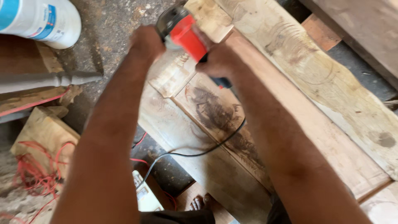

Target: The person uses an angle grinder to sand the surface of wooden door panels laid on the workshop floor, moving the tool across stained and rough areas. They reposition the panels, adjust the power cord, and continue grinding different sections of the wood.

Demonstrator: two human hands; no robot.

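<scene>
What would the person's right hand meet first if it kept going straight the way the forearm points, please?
Probably the red power tool, which the right hand already grips; beyond it lies the pale wooden plank. Motion blur makes depth uncertain.

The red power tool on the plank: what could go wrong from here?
1. The black cord trails across the plank under the arms; it might snag or get cut.
2. A bare foot shows below the plank edge; a slipped tool or offcut could hit it.
3. The left hand grips close to the tool's head.
</scene>
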